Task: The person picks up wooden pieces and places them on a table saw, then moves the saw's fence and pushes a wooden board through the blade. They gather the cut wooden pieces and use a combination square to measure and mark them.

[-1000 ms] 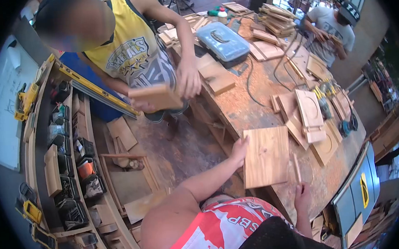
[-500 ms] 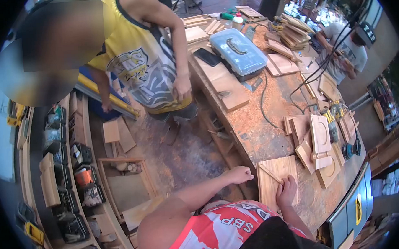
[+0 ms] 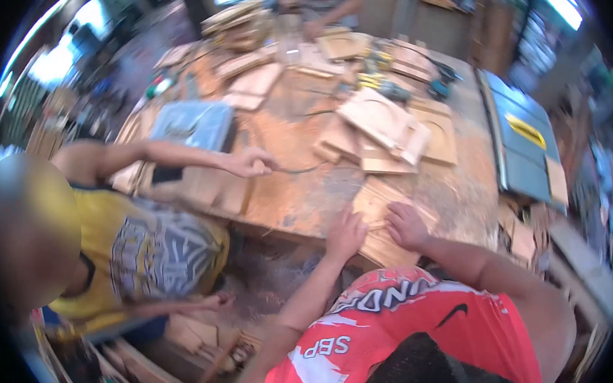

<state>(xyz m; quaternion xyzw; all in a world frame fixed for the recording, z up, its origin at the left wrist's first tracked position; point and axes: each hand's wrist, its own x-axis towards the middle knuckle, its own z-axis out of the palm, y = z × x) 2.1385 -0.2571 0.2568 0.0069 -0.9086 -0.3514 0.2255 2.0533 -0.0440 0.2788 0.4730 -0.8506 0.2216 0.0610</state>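
Note:
A flat wooden board (image 3: 380,192) with visible grain lies at the table's near edge, in front of my red shirt. Across it runs a thin wooden strip (image 3: 377,224), somewhat blurred, between my two hands. My left hand (image 3: 346,234) is at the strip's left end, with its fingers closed on it. At the other end my right hand (image 3: 406,225) rests over the board, its bent fingers on the strip. Fingertips of both hands are partly smeared by motion.
Routed wooden panels (image 3: 387,127) are piled beyond the board. A person in a yellow jersey (image 3: 148,247) stands at left, one arm over the table (image 3: 290,203). A clear-lidded case (image 3: 193,125), a grey-blue case (image 3: 524,132) and another person's arm (image 3: 341,10) are farther out.
The view has swung right. My left hand has moved from beside the board onto the strip. The person in yellow has stretched an arm over the table.

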